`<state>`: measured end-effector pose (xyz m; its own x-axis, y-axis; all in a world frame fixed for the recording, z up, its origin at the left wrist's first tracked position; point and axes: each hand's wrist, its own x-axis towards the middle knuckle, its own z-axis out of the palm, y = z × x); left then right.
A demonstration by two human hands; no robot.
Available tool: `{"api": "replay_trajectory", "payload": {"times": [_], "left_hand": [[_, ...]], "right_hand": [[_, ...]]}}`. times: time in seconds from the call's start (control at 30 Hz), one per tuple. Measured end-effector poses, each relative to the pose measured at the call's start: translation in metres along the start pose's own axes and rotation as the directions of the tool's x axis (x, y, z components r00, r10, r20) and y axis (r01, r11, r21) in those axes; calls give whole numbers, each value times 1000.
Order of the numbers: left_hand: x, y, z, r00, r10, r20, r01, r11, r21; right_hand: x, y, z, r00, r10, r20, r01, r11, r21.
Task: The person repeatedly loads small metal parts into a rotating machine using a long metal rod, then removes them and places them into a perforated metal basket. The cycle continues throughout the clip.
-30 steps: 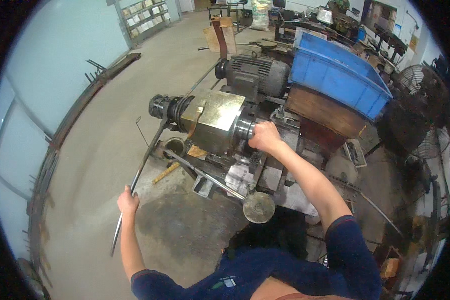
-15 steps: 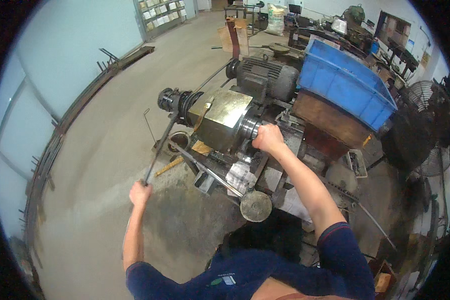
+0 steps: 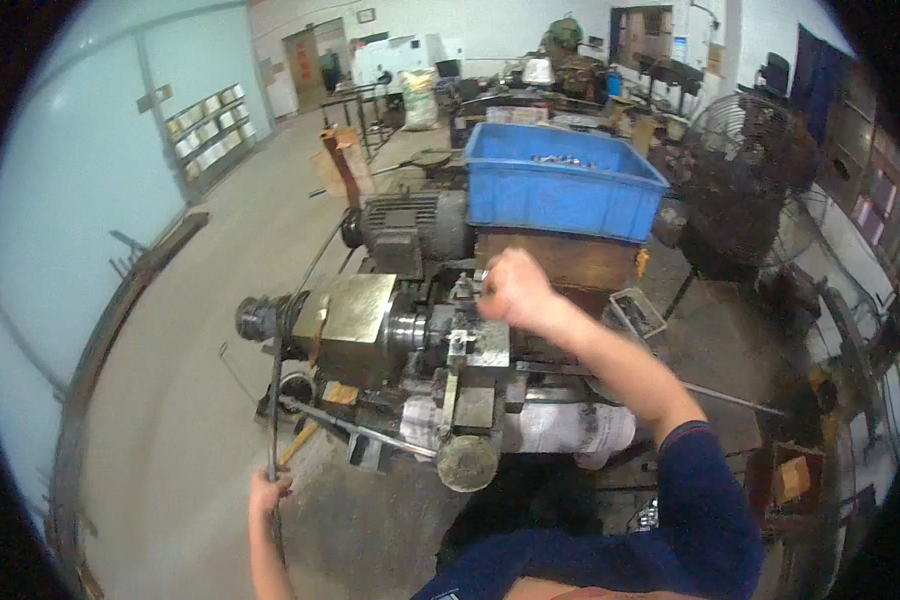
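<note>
My left hand (image 3: 268,492) is closed round the lower end of a long metal lever (image 3: 274,415), which rises along the left side of a small lathe-like machine. My right hand (image 3: 518,290) is closed in the air behind the tool slide (image 3: 460,345), in front of a blue plastic crate (image 3: 570,212). What its fingers hold, if anything, is too small and blurred to name. The shiny round spindle nose (image 3: 406,332) sticks out of the headstock (image 3: 350,308), to the left of my right hand. Small metal pieces (image 3: 562,161) lie inside the crate.
An electric motor (image 3: 415,225) stands behind the headstock. A second metal bar with a round weight-like end (image 3: 467,463) crosses the machine's front. White sheets (image 3: 570,430) lie beneath the slide. A large fan (image 3: 745,160) stands at right, and a box (image 3: 785,480) sits lower right.
My right hand has left the spindle nose and moved right, toward the blue crate. My left hand keeps its grip on the lever. The whole view has turned right and tilted up.
</note>
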<state>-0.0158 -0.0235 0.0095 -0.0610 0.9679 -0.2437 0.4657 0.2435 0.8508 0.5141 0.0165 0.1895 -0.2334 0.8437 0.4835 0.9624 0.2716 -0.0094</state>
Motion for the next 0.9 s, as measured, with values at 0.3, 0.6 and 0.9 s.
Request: {"api": "replay_trajectory", "payload": {"times": [0.3, 0.6, 0.9], "left_hand": [[-9, 24, 16, 998, 64, -15, -65, 983, -170], [6, 7, 11, 990, 23, 142, 3, 983, -183], [-57, 80, 38, 990, -131, 44, 133, 989, -59]], "right_hand": [[27, 128, -100, 879, 362, -311, -412, 905, -110], [-210, 136, -96, 838, 537, -99, -537, 843, 34], [-554, 52, -37, 278, 905, 322, -932, 335, -137]]}}
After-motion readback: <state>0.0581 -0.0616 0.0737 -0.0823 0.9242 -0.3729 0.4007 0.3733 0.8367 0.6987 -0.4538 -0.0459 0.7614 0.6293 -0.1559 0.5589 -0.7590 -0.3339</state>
